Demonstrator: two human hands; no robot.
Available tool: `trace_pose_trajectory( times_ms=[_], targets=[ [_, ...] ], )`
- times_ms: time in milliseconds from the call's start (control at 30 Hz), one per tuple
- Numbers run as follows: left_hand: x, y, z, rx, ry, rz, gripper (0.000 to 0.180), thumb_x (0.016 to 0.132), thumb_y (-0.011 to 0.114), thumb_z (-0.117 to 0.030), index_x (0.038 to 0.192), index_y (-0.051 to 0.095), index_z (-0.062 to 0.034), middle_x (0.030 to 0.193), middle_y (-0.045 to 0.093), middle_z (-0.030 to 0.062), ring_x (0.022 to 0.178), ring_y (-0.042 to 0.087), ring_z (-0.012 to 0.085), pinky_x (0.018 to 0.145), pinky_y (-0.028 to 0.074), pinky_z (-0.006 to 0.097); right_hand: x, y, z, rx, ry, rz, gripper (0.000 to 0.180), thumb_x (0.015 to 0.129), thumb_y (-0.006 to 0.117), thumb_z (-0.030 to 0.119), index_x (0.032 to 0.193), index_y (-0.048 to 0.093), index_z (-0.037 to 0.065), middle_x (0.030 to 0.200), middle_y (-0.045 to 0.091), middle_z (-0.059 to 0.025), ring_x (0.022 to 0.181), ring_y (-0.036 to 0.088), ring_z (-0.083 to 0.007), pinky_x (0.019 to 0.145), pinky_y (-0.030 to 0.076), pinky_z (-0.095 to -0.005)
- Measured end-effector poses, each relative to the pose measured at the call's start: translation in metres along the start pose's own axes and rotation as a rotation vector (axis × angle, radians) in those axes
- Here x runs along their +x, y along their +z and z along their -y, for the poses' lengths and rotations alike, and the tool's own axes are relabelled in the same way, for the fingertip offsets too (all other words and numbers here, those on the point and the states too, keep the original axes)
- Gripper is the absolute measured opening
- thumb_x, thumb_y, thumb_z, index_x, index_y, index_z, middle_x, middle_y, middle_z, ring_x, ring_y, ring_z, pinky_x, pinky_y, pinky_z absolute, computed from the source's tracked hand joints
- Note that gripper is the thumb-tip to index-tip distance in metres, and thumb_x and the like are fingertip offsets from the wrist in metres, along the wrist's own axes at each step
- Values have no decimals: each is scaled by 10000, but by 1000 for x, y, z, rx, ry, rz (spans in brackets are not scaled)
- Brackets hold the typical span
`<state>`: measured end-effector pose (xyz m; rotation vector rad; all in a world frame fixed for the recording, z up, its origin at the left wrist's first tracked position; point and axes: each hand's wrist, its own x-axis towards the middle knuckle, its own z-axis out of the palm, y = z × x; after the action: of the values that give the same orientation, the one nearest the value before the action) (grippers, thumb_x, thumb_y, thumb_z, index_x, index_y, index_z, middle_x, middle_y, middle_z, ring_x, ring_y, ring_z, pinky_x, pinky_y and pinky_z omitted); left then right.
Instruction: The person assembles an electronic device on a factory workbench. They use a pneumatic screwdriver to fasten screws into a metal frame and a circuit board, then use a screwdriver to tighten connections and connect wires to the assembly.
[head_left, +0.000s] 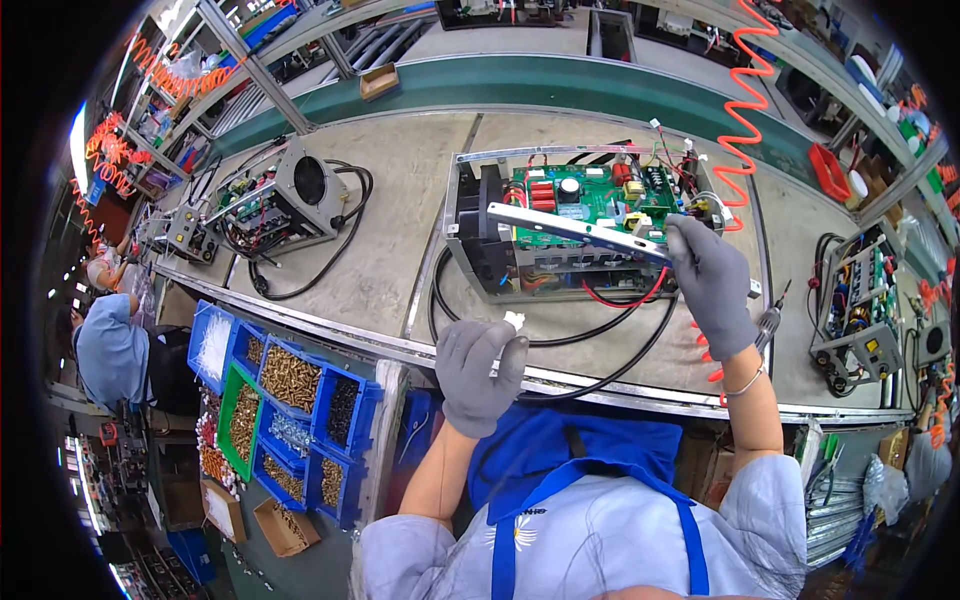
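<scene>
My right hand (712, 285), in a grey glove, grips the right end of a silvery metal bar with holes (570, 227). The bar slants across the front of an open metal-framed machine (480, 265). Inside the machine show a green circuit board (598, 190) with red, white and yellow parts, and a black fan housing at its left. My left hand (478, 375), also gloved, is closed over the bench's near edge, in front of the machine. A small white piece (514, 320) sticks out from its fingers; its kind cannot be made out.
Black cables (600, 335) loop on the bench before the machine. A power screwdriver (770, 320) lies beside my right forearm. Other open units (290, 195) stand left and right. Blue bins of screws (290, 378) sit at lower left. A red coiled hose (745, 110) hangs behind.
</scene>
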<state>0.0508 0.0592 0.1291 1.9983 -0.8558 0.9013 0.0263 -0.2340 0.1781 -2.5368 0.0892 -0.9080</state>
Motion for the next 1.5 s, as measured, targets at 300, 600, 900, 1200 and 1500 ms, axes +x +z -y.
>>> trace_pose_trajectory(
  times_ms=[300, 600, 900, 1200, 1500],
  targets=[
    [-14, 2, 14, 32, -46, 41, 223, 791, 744, -48, 993, 651, -34, 841, 663, 103, 766, 621, 271, 681, 491, 361, 22, 20, 10, -20, -197, -17, 177, 923, 649, 209, 1068, 666, 109, 863, 702, -104, 731, 685, -286, 609, 523, -373],
    [41, 1, 25, 13, 30, 15, 293, 806, 757, -150, 1075, 661, -84, 934, 664, 93, 837, 616, 283, 784, 468, 409, 34, 25, 23, -99, -312, -16, 142, 912, 649, 205, 1035, 653, 135, 818, 692, -67, 672, 674, -261, 554, 512, -379],
    [103, 72, 47, 94, 297, 383, 323, 904, 615, -370, 1174, 671, -202, 865, 633, 42, 844, 607, 259, 751, 424, 423, 32, 27, 7, -34, -327, 62, 262, 829, 695, 169, 1086, 669, 120, 970, 678, -87, 861, 666, -299, 715, 531, -393],
    [110, 73, 39, 92, 169, 448, 309, 924, 608, -386, 1136, 700, -180, 828, 628, 55, 833, 608, 252, 741, 423, 402, 39, -40, -72, -196, -170, -165, 186, 852, 688, 182, 1032, 714, 142, 958, 673, -68, 869, 635, -262, 765, 502, -370],
    [111, 77, 34, 151, 151, 484, 304, 926, 599, -400, 1116, 700, -186, 824, 630, 49, 817, 610, 257, 733, 422, 412, 30, -26, -66, 177, 58, -128, 215, 869, 674, 155, 1062, 708, 67, 900, 683, -88, 848, 656, -244, 767, 518, -347]
  ],
)
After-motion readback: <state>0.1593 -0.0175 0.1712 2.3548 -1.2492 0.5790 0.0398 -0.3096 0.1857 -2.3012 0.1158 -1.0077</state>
